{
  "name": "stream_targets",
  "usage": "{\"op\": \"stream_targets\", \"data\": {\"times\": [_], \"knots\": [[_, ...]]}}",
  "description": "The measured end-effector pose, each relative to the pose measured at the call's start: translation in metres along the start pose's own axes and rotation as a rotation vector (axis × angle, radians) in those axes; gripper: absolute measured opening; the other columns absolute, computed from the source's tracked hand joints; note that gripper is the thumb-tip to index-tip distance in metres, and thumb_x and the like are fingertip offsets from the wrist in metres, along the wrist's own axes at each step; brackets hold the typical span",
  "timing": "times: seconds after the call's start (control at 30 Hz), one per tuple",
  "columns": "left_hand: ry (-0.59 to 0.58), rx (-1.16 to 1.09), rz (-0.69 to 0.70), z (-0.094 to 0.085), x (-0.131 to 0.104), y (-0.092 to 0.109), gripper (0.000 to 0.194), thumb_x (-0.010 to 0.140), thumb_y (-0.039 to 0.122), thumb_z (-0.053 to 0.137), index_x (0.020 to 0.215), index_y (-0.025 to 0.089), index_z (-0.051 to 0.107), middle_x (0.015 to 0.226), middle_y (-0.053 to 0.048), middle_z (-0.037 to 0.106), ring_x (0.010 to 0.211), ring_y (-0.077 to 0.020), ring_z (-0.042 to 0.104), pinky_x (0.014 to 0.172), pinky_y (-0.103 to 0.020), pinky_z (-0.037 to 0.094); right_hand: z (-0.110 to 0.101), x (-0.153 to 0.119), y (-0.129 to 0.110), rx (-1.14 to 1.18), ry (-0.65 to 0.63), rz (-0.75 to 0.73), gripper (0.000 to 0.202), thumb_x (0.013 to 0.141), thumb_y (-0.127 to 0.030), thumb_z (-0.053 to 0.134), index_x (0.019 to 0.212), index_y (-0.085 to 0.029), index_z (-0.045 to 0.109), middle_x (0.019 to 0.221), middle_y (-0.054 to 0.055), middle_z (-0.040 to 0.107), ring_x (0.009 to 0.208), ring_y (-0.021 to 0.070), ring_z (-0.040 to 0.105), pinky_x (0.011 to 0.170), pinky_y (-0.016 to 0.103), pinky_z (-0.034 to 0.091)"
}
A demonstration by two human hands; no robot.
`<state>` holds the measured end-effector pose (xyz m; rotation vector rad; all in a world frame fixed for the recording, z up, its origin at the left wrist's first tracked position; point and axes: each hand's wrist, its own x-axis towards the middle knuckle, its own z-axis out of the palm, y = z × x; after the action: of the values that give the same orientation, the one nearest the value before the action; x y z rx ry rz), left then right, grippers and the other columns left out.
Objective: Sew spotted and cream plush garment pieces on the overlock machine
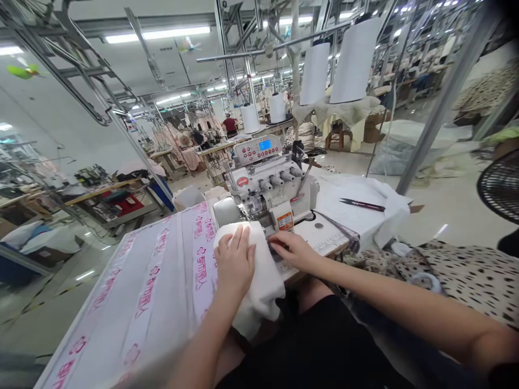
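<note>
step in hand, my read: lining up and steadying a soft white folded cloth [265, 270] at the working end of a white overlock-type sewing machine [259, 178]. cloth sits at centre frame, just below the needle area, its lower end hanging off the front edge toward the lap.

left hand [235, 262]: palm down on top of the cloth, fingers a bit spread, pressing rather than gripping. right hand [295, 249]: just right of the cloth, low at the machine front, thumb and fingers curled close together. can't tell if it's pinching the cloth edge, a thread or nothing; the fingertips hide it.

can't see whether the cloth edge is under the presser foot; too small and partly covered.

next move, as i judge it, calls for light flat pressure from the left hand, the cloth edge square to the foot, right fingertips clear of the needle. the hanging end could drag and skew the edge.

around it: white bench with pink printed strips [152, 286] at lower left, slim dark red-and-black snips or tweezers [362, 204] lying on white fabric [375, 229] at right of centre, large white thread cones [356, 62] upper right.
</note>
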<state>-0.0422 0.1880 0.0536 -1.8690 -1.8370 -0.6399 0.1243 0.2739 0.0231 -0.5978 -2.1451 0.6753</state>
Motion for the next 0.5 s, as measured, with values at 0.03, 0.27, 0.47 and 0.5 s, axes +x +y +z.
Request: {"op": "stream_targets", "data": {"times": [0.03, 0.27, 0.47, 0.5], "knots": [[-0.020, 0.006, -0.007, -0.001, 0.005, 0.000, 0.038, 0.089, 0.031, 0.039, 0.125, 0.018, 0.046, 0.130, -0.003, 0.042, 0.103, -0.0288, 0.038, 0.082, -0.044, 0.034, 0.003, 0.000, 0.002, 0.035, -0.024, 0.034, 0.016, 0.085, -0.022, 0.044, 0.091, -0.015, 0.057, 0.084, 0.005, 0.059, 0.077, 0.0162, 0.053, 0.070, 0.027, 0.041], [-0.082, -0.009, -0.013, 0.001, 0.028, -0.007, 0.039, 0.089, 0.033, 0.038, 0.124, 0.017, 0.047, 0.128, -0.003, 0.044, 0.100, -0.0275, 0.041, 0.084, -0.043, 0.036, 0.016, -0.008, 0.005, 0.491, -0.227, 0.251, 0.037, 0.085, -0.047, 0.041, 0.081, -0.013, 0.055, 0.061, -0.001, 0.047, 0.055, 0.0114, 0.045, 0.050, 0.021, 0.035], [0.000, -0.188, 0.108, -0.001, 0.011, -0.017, 0.043, 0.089, 0.038, 0.033, 0.120, 0.012, 0.049, 0.122, -0.012, 0.048, 0.107, -0.0285, 0.043, 0.095, -0.047, 0.030, 0.026, -0.070, -0.012, 0.449, -0.309, 0.249, 0.023, 0.075, -0.034, 0.062, 0.068, -0.012, 0.058, 0.060, -0.003, 0.047, 0.057, 0.0097, 0.043, 0.053, 0.018, 0.034], [0.029, -0.247, 0.100, 0.000, 0.007, -0.015, 0.045, 0.089, 0.040, 0.033, 0.120, 0.011, 0.048, 0.126, -0.014, 0.043, 0.114, -0.0304, 0.037, 0.098, -0.049, 0.027, 0.029, -0.085, -0.007, 0.454, -0.320, 0.295, 0.021, 0.075, -0.031, 0.062, 0.067, -0.012, 0.057, 0.059, -0.004, 0.047, 0.057, 0.0091, 0.044, 0.052, 0.017, 0.033]]}}
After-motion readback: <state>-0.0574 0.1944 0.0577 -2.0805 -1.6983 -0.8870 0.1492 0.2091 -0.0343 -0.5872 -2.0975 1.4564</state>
